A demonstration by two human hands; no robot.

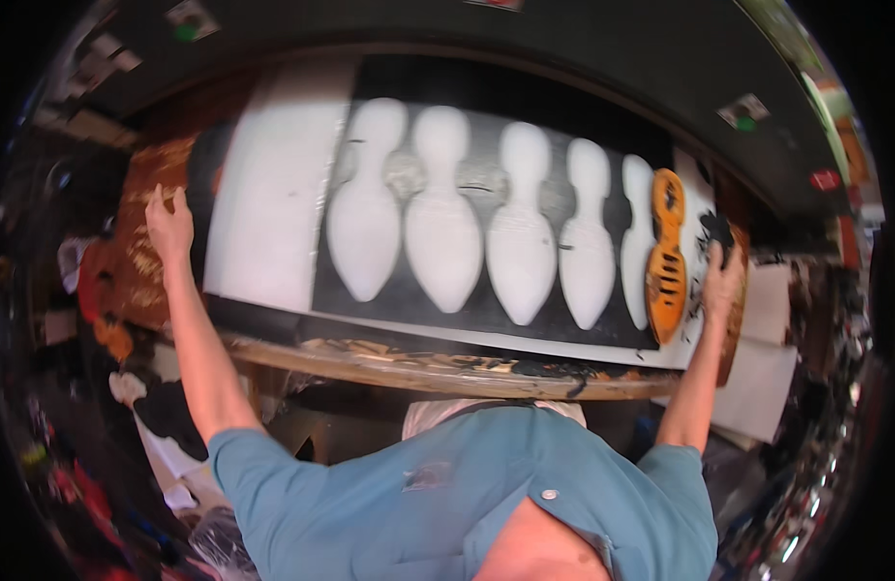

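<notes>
My left hand [170,225] is raised near the worn brown tabletop at the left, its fingers apart and nothing visible in them. On the far right, my right hand [722,283] pinches a crumpled black scrap [716,229]. Between the hands lies a dark sheet [438,334] with several white sole-like shapes [443,242] in a row, each round at the far end and pointed at the near one. Whether these are openings or separate pieces I cannot tell. An orange die or template [666,281] of similar outline, with slots, lies at the row's right end, left of my right hand.
A white board [263,242] shows beneath and left of the sheet. Along the wooden front ledge [447,378] lie thin offcuts. A wide dark beam [525,34] spans the far side. White sheets [762,373] stand at the lower right.
</notes>
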